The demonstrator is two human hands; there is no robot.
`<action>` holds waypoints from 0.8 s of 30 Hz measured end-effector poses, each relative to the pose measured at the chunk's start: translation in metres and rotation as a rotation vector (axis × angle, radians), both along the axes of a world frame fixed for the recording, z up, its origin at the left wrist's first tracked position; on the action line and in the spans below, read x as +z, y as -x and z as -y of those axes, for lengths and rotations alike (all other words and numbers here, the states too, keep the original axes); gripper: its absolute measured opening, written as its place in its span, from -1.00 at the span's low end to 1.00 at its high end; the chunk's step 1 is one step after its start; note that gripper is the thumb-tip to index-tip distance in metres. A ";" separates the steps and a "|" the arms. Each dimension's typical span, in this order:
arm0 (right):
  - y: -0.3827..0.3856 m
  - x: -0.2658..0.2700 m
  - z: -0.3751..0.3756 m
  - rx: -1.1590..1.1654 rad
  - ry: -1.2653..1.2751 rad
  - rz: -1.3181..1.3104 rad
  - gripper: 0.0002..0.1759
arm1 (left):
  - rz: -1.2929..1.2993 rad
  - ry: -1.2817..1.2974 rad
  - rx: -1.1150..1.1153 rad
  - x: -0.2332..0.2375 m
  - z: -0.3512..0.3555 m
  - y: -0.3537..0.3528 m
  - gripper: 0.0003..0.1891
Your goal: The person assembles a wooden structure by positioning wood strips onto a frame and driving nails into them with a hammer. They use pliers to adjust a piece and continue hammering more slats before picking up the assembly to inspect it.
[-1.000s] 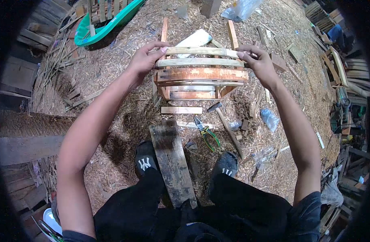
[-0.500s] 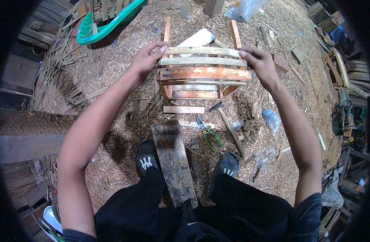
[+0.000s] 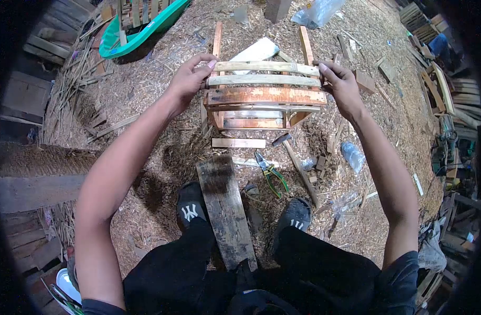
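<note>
A small wooden frame (image 3: 266, 96) with several curved slats across it stands on the floor ahead of me. My left hand (image 3: 192, 77) is closed at the left end of the farthest pale slat (image 3: 256, 66), thumb on top. At that slat's right end, my right hand (image 3: 341, 85) pinches with thumb and index finger close together. Its other fingers curl beside the frame and are partly hidden. Nearer to me lie a flat wooden strip (image 3: 239, 143), a hammer (image 3: 299, 168) and pliers with green-and-yellow handles (image 3: 272, 174).
A dark plank (image 3: 224, 210) runs between my shoes. Wood shavings and offcuts cover the floor. A green tub-like container (image 3: 114, 44) holds wood at the upper left. Plastic bags (image 3: 352, 156) lie on the right, and a thick beam (image 3: 46, 181) juts in from the left.
My right hand has shifted slightly right, so its thumb now sits at the slat's very end and more of that end shows. My left hand has hardly moved.
</note>
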State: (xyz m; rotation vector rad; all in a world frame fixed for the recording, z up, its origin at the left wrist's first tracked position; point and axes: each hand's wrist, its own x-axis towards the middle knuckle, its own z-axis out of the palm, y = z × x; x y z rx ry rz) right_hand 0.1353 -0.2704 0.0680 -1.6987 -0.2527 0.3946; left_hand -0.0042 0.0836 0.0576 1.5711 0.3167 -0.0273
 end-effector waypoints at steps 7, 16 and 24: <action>0.001 0.001 0.006 0.029 -0.071 -0.070 -0.76 | -0.037 -0.011 -0.022 0.002 -0.003 0.003 -0.69; 0.002 -0.008 0.004 -0.008 -0.171 -0.154 -0.69 | -0.016 -0.009 -0.046 -0.005 -0.008 0.002 -0.70; 0.003 -0.013 0.005 -0.003 -0.199 -0.182 -0.66 | -0.013 -0.025 -0.052 -0.003 -0.005 0.005 -0.71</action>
